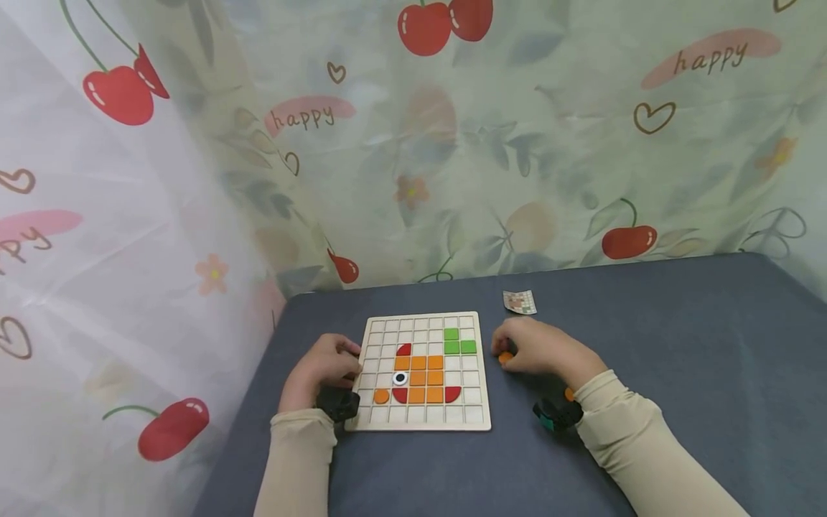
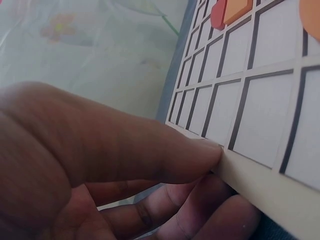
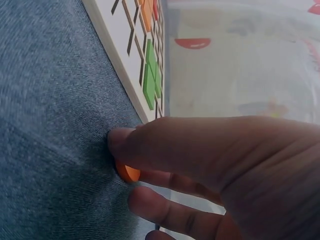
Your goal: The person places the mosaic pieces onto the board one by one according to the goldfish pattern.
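A white grid board [image 1: 381, 343] lies flat on the cloth. Set in it are orange squares [image 1: 418, 378], red rounded pieces [image 1: 453, 394], green squares [image 1: 451, 347], an orange disc [image 1: 382, 396] and a round eye piece [image 1: 400, 378]. At the board's left edge, my left hand [image 1: 329, 360] has its thumb [image 2: 190, 157] on the rim and its fingers curled below, gripping the edge. Right of the board, my right hand [image 1: 533, 345] pinches an orange piece with a rounded edge [image 3: 128, 172], close over the cloth. Fingers partly cover that piece.
A small picture card [image 1: 520, 302] with a grid pattern lies behind my right hand. Another orange piece [image 1: 569, 393] shows beside the right wrist camera [image 1: 557, 413]. Dark grey cloth [image 1: 698, 345] covers the table, and a printed curtain [image 1: 568, 179] hangs behind and at the left.
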A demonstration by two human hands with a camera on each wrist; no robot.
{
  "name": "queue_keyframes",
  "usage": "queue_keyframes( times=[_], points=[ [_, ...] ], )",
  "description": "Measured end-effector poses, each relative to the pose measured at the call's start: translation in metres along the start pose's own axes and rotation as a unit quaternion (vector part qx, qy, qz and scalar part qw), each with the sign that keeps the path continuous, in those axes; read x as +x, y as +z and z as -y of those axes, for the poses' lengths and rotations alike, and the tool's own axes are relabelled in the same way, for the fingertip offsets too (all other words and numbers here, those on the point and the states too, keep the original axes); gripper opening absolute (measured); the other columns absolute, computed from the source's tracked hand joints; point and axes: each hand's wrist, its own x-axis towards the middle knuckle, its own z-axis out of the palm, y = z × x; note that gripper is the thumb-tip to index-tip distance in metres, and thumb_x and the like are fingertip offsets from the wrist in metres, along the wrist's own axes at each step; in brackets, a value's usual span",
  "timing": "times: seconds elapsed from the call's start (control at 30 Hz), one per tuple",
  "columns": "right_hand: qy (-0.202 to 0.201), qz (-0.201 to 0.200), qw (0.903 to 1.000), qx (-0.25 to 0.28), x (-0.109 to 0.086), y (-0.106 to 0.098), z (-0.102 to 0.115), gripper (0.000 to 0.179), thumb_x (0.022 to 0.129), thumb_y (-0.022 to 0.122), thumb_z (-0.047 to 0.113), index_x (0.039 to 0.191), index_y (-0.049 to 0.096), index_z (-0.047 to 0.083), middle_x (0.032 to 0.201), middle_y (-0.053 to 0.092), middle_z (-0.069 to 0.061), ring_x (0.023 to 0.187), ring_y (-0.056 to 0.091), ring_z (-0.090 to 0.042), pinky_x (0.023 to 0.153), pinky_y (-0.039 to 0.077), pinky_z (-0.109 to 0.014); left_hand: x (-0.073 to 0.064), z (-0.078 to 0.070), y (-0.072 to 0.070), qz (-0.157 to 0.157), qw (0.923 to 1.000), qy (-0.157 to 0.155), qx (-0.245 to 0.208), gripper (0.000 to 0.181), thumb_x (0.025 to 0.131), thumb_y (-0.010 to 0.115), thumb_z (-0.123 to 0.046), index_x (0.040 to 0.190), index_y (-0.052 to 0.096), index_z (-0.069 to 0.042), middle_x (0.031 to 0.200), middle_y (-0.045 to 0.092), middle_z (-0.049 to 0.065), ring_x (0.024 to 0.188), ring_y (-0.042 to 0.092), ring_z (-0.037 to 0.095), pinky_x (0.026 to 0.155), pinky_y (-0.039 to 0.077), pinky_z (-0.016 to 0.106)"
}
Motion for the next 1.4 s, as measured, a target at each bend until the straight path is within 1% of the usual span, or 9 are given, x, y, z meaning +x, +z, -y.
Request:
queue_keyframes(
  times=[0.1, 0.27, 0.43, 0.53, 0.7, 0.83, 1.03, 1.27, 1.4],
  points=[
    [0.007, -0.005, 0.9999, -0.005, 0.0, -0.001, 0.001, 0.012, 0.087, 0.077, 0.004, 0.095, 0.077, 0.013, 0.093, 0.071, 0.001, 0.084, 0.06, -0.015, 0.08, 0.055, -0.038, 0.0, -0.001, -0.001, -0.001, 1.0, 0.0, 0.0, 0.034, 0.087, 0.067, 0.0, 0.121, 0.065, 0.004, 0.105, 0.068, 0.019, 0.082, 0.07, 0.026, 0.074, 0.065, 0.041],
    [0.009, -0.026, 0.9996, -0.001, 0.001, 0.0, 0.005, 0.008, 0.089, 0.079, 0.01, 0.091, 0.075, 0.016, 0.089, 0.069, 0.004, 0.079, 0.058, -0.013, 0.074, 0.052, -0.035, 0.0, -0.002, -0.001, -0.003, 1.0, -0.001, -0.003, 0.033, 0.087, 0.068, 0.0, 0.12, 0.065, 0.004, 0.105, 0.067, 0.019, 0.08, 0.07, 0.027, 0.073, 0.064, 0.04],
    [-0.032, -0.055, 0.9973, 0.037, 0.006, 0.008, 0.016, 0.01, 0.092, 0.081, 0.016, 0.086, 0.074, 0.02, 0.085, 0.068, 0.008, 0.072, 0.056, -0.01, 0.066, 0.05, -0.029, -0.001, 0.0, -0.001, -0.001, 1.0, -0.001, -0.004, 0.033, 0.086, 0.068, 0.0, 0.119, 0.065, 0.004, 0.104, 0.067, 0.019, 0.081, 0.07, 0.027, 0.072, 0.064, 0.04],
    [-0.061, -0.065, 0.9945, 0.055, 0.012, 0.013, 0.031, 0.01, 0.092, 0.082, 0.018, 0.086, 0.074, 0.021, 0.087, 0.068, 0.009, 0.07, 0.057, -0.009, 0.064, 0.05, -0.026, -0.002, 0.002, -0.001, 0.0, 1.0, 0.0, -0.008, 0.033, 0.086, 0.068, 0.0, 0.119, 0.065, 0.004, 0.104, 0.067, 0.019, 0.081, 0.069, 0.028, 0.071, 0.064, 0.04],
    [-0.073, -0.078, 0.9926, 0.058, 0.029, 0.025, 0.067, 0.009, 0.092, 0.083, 0.024, 0.088, 0.075, 0.023, 0.091, 0.067, 0.009, 0.072, 0.058, -0.009, 0.064, 0.051, -0.026, -0.003, 0.002, 0.0, 0.001, 0.9999, 0.005, -0.01, 0.033, 0.087, 0.068, 0.0, 0.119, 0.064, 0.004, 0.105, 0.068, 0.019, 0.083, 0.069, 0.028, 0.071, 0.063, 0.04],
    [-0.091, -0.073, 0.9916, 0.054, 0.048, 0.037, 0.094, 0.008, 0.093, 0.082, 0.028, 0.088, 0.076, 0.025, 0.095, 0.07, 0.009, 0.077, 0.059, -0.009, 0.069, 0.052, -0.028, -0.002, 0.002, -0.001, 0.0, 0.9999, 0.005, -0.011, 0.032, 0.087, 0.068, 0.0, 0.119, 0.065, 0.004, 0.104, 0.068, 0.018, 0.083, 0.07, 0.028, 0.072, 0.064, 0.041],
    [-0.113, -0.053, 0.9908, 0.052, 0.075, 0.051, 0.121, 0.009, 0.094, 0.081, 0.027, 0.086, 0.076, 0.025, 0.092, 0.072, 0.01, 0.079, 0.06, -0.008, 0.07, 0.052, -0.027, 0.0, 0.002, -0.002, 0.011, 0.9998, 0.016, -0.01, 0.032, 0.087, 0.068, 0.0, 0.119, 0.064, 0.005, 0.102, 0.068, 0.017, 0.083, 0.071, 0.027, 0.072, 0.065, 0.042],
    [-0.111, -0.04, 0.9924, 0.035, 0.094, 0.065, 0.138, 0.01, 0.093, 0.081, 0.027, 0.084, 0.077, 0.025, 0.092, 0.072, 0.009, 0.074, 0.058, -0.009, 0.065, 0.049, -0.027, 0.002, 0.004, -0.004, 0.02, 0.9995, 0.024, -0.005, 0.034, 0.087, 0.066, 0.0, 0.12, 0.065, 0.005, 0.095, 0.069, 0.016, 0.08, 0.072, 0.025, 0.073, 0.065, 0.044],
    [-0.108, -0.032, 0.9934, 0.025, 0.1, 0.071, 0.142, 0.011, 0.094, 0.08, 0.027, 0.085, 0.077, 0.025, 0.087, 0.07, 0.012, 0.074, 0.059, -0.008, 0.066, 0.05, -0.026, 0.001, 0.003, -0.004, 0.025, 0.9992, 0.031, -0.006, 0.034, 0.087, 0.067, 0.001, 0.12, 0.065, 0.005, 0.094, 0.07, 0.015, 0.079, 0.072, 0.024, 0.073, 0.065, 0.045]
  ],
)
